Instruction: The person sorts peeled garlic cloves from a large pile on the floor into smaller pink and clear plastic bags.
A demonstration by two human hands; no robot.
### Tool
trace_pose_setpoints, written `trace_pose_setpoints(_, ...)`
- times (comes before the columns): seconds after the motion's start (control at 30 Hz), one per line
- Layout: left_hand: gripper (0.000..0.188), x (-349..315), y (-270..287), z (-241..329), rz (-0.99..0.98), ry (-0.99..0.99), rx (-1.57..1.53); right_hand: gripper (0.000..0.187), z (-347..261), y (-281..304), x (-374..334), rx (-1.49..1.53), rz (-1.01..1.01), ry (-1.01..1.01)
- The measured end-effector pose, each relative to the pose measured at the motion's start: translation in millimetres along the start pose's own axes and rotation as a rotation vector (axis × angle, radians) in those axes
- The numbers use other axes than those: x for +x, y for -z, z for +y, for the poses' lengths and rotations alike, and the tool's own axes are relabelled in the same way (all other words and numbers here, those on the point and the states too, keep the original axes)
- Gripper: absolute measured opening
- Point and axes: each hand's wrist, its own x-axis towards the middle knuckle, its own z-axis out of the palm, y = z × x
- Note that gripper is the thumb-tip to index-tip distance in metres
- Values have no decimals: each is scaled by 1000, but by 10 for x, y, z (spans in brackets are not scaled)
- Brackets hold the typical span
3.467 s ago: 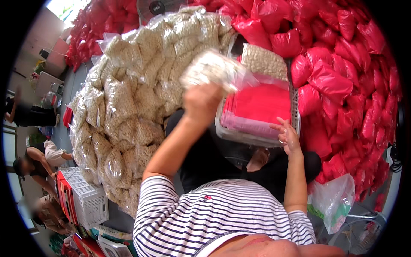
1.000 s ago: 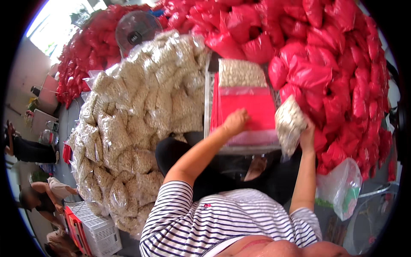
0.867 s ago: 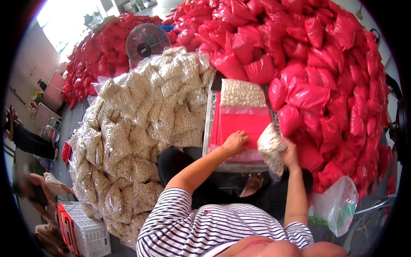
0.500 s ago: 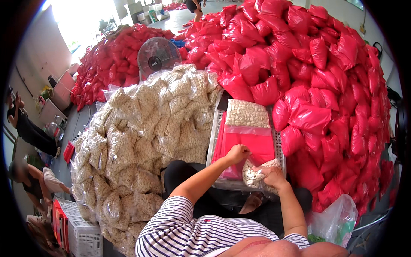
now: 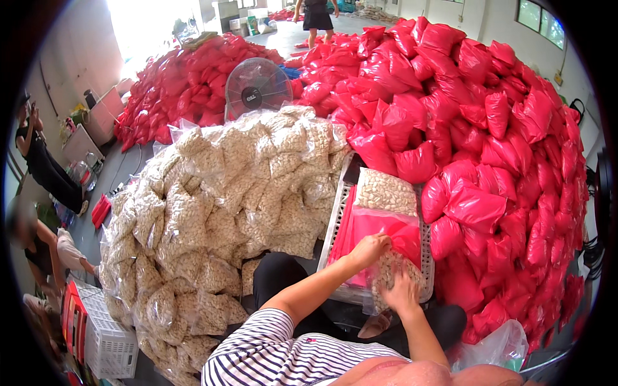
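Note:
My left hand (image 5: 373,249), its fingers pinched together, is at the raised edge of a red plastic bag (image 5: 402,237) on top of a stack of red bags. Just below it, my right hand (image 5: 402,293) lies with fingers spread over a clear bag of pale, pebble-like pieces (image 5: 383,273); the hand is slightly blurred. This clear bag rests at the near end of the stack. A second filled clear bag (image 5: 386,192) lies flat at the far end. Everything sits on a white plastic crate (image 5: 427,260) in front of my knees.
A big heap of filled clear bags (image 5: 212,193) rises at left. Filled red bags (image 5: 476,148) are piled high at right. Beyond stands a fan (image 5: 257,90). A white crate (image 5: 109,334) and people are at far left; another person (image 5: 318,19) stands at the back.
My right hand has gone from gripping the clear bag to lying spread on it. The red film beside my left hand has puffed up. The whole view has shifted slightly.

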Motion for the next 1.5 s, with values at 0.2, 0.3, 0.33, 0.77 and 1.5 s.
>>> trace_pose_setpoints(0.2, 9, -76, -115, -36, -153, -114, 115, 76, 182, -248, -64, -71, -116, 140)
trace_pose_setpoints(0.3, 8, -55, -166, -64, -123, -182, 156, 51, 123, -471, 359, -58, 26, -3)
trace_pose_setpoints(0.33, 8, -29, -169, -29, -91, -205, 162, 47, 129, -526, 474, -44, 23, -50)
trace_pose_setpoints(0.77, 71, -345, 309, 355, -150, 426, 428, 96, 315, -382, 94, 165, 324, -319)
trace_pose_setpoints(1.5, 25, -451, 246, 156, -250, 559, 378, 23, 608, -359, 924, -121, 136, -484)
